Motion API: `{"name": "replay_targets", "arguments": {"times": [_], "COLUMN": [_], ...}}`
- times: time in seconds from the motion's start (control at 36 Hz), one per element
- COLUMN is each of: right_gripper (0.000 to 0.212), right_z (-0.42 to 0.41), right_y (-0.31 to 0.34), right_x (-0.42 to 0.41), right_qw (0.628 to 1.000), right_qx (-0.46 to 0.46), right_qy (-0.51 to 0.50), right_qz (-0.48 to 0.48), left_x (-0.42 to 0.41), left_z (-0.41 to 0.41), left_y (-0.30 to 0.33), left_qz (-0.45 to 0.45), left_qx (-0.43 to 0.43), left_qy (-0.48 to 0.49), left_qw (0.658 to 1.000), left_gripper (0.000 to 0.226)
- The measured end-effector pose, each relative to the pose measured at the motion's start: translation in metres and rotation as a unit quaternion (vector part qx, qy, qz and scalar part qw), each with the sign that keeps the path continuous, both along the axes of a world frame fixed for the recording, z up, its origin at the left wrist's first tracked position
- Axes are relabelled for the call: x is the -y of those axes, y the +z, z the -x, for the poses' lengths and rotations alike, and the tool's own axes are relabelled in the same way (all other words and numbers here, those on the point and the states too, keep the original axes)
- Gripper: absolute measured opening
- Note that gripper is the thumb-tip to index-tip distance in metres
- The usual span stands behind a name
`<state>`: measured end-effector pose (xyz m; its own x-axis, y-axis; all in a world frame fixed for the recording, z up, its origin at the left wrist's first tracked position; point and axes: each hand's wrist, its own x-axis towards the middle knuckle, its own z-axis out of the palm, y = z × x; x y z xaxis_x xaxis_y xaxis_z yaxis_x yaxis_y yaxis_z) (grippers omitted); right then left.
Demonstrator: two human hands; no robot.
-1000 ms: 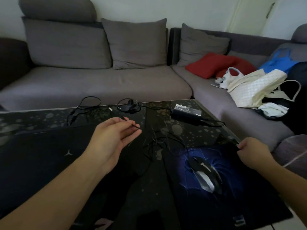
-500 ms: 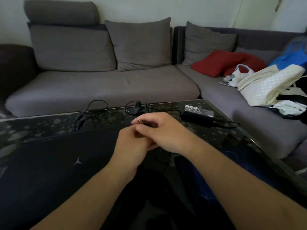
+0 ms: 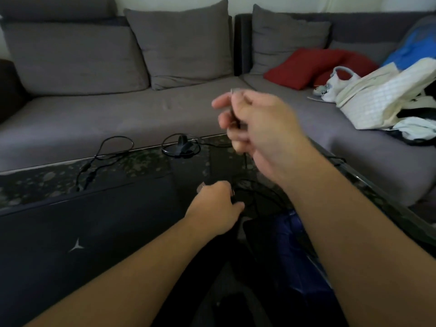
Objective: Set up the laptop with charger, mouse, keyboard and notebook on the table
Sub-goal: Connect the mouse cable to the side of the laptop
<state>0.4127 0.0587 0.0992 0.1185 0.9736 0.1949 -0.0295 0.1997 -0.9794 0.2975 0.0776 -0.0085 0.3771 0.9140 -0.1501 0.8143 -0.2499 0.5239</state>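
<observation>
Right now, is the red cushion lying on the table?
No, the red cushion lies on the grey sofa, behind the table.

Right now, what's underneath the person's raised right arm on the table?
Under the right arm a blue mouse pad and loops of black cable show on the table. Anything else on the pad is covered.

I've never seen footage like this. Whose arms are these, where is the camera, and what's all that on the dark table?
No machine here: a person wears a camera on the head, looking down at their own bare hands. The right hand is raised, pinching a thin dark cable end, probably a plug. The left hand rests low on the table, fingers curled at a tangle of black cable. A closed dark laptop lies at left, a blue mouse pad at right, more looped cables behind, and a grey sofa beyond.
</observation>
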Motion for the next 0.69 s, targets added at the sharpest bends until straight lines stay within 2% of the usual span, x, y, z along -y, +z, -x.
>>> {"name": "replay_targets", "arguments": {"times": [0.06,0.11,0.17,0.22,0.25,0.31,0.36,0.44,0.5,0.61,0.69], "right_gripper": [0.034,0.035,0.036,0.035,0.034,0.031,0.03,0.032,0.032,0.025,0.024], "right_z": [-0.012,-0.026,-0.039,-0.046,-0.047,-0.046,-0.039,-0.021,-0.007,0.014,0.027], "right_y": [0.014,0.026,0.037,0.044,0.044,0.039,0.023,-0.017,-0.047,-0.09,-0.104], "right_x": [0.004,0.011,0.019,0.026,0.027,0.025,0.017,0.005,0.002,0.001,-0.002], "right_qw": [0.998,0.993,0.986,0.976,0.973,0.967,0.961,0.955,0.937,0.913,0.911], "right_qx": [-0.056,-0.091,-0.086,-0.049,-0.017,0.075,0.167,0.274,0.345,0.394,0.394], "right_qy": [0.014,0.01,-0.011,-0.03,-0.045,-0.099,-0.123,-0.083,-0.051,-0.018,-0.007], "right_qz": [-0.033,-0.079,-0.145,-0.209,-0.227,-0.223,-0.183,-0.075,-0.01,0.103,0.119], "left_x": [-0.011,-0.02,-0.026,-0.032,-0.035,-0.038,-0.037,-0.025,-0.016,-0.006,-0.009], "left_z": [-0.009,-0.02,-0.032,-0.04,-0.039,-0.03,-0.012,0.026,0.052,0.099,0.123], "left_y": [-0.002,0.004,0.019,0.034,0.036,0.036,0.03,0.023,0.021,0.02,0.014], "left_qz": [0.04,0.074,0.075,0.072,0.066,0.046,0.032,-0.005,-0.044,-0.126,-0.125], "left_qx": [0.098,0.224,0.348,0.416,0.405,0.315,0.251,0.181,0.126,0.011,-0.036], "left_qy": [0.039,0.065,0.057,0.021,0.001,-0.013,-0.004,0.019,0.024,0.037,0.039], "left_qw": [0.994,0.97,0.933,0.906,0.912,0.948,0.967,0.983,0.991,0.991,0.991], "left_gripper": [0.014,0.015,0.014,0.025,0.034,0.048,0.049,0.04,0.043,0.043,0.052]}}
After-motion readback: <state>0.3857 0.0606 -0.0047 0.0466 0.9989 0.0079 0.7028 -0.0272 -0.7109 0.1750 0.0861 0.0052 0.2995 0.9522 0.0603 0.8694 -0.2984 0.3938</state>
